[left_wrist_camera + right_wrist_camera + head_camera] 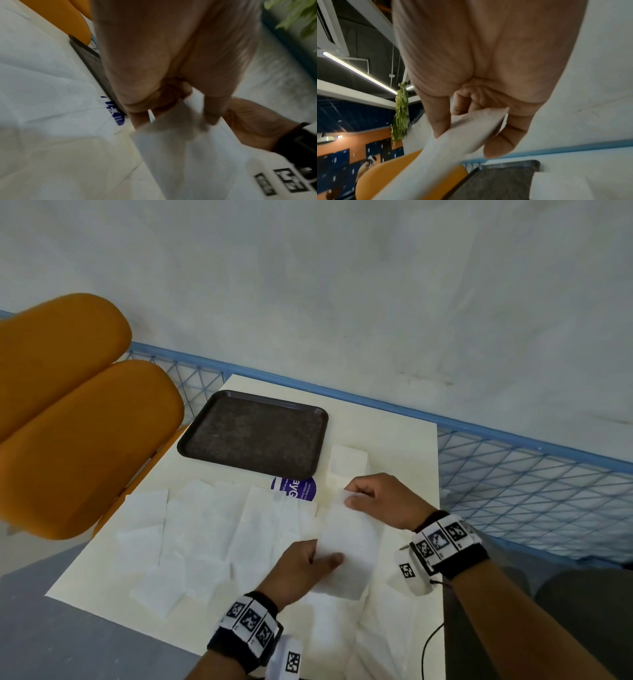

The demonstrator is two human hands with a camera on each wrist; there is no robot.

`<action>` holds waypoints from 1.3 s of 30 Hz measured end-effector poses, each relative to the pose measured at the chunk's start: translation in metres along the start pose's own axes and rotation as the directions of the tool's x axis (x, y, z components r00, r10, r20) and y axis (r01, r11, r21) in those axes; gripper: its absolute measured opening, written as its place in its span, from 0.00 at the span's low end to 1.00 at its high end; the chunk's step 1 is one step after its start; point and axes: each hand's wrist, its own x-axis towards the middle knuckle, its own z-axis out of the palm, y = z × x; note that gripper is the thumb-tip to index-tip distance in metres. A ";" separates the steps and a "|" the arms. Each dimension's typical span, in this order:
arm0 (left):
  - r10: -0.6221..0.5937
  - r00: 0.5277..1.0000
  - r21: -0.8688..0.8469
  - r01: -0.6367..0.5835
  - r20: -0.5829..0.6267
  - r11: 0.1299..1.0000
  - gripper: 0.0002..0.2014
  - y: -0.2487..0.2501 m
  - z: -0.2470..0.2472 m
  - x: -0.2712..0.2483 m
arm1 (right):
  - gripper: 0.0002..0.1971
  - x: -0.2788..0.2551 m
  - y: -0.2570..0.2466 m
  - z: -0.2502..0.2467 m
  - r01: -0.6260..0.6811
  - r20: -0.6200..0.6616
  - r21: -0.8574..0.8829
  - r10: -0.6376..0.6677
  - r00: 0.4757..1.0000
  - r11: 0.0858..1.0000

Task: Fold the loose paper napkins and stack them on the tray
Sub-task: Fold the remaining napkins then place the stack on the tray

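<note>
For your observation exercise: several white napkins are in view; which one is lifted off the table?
The napkin held between both hands: the right hand pinches its far end, the left hand its near end. The other napkins lie flat on the table.

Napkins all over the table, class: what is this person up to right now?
A person is folding a paper napkin. The right hand pinches its far end and the left hand grips its near end, holding it above the table. More loose napkins lie spread to the left. A small folded pile sits beside the dark tray, which holds nothing yet.
</note>
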 end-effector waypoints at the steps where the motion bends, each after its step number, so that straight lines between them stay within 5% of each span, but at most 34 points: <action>1: 0.013 0.998 -0.020 -0.014 -0.054 1.000 0.11 0.005 0.004 -0.002 | 0.05 0.000 -0.002 -0.007 0.009 -0.028 0.043 -0.008 1.000 0.999; 4: 0.030 0.992 -0.087 -0.041 -0.122 0.995 0.14 0.021 0.007 -0.009 | 0.03 -0.002 -0.001 -0.023 0.042 -0.089 0.138 -0.030 0.996 0.990; 16: 0.011 0.999 -0.190 -0.021 -0.053 0.982 0.11 0.054 0.004 -0.024 | 0.04 0.001 -0.001 -0.031 0.098 -0.150 0.314 -0.052 0.987 0.945; 23: 0.089 0.990 -0.229 -0.111 -0.108 0.967 0.11 0.067 -0.001 -0.025 | 0.07 -0.001 0.008 -0.018 0.015 -0.097 0.260 0.011 0.995 0.966; 27: 0.108 0.983 -0.177 -0.134 -0.152 0.975 0.11 0.064 -0.006 -0.025 | 0.08 -0.011 0.005 -0.006 -0.032 -0.058 0.415 0.061 0.996 0.909; 31: 0.119 0.970 -0.110 -0.145 -0.213 0.983 0.11 0.061 -0.010 -0.024 | 0.16 -0.031 -0.004 0.004 0.106 -0.081 0.469 -0.077 0.994 0.877; 34: 0.127 0.962 -0.066 -0.147 -0.242 0.987 0.10 0.061 -0.012 -0.024 | 0.12 -0.041 -0.016 0.015 0.167 -0.032 0.345 -0.166 0.986 0.924; 39: 0.178 0.914 0.147 -0.133 -0.363 0.980 0.09 0.058 -0.016 -0.021 | 0.07 -0.039 -0.018 0.022 0.193 -0.129 0.224 -0.167 0.977 0.955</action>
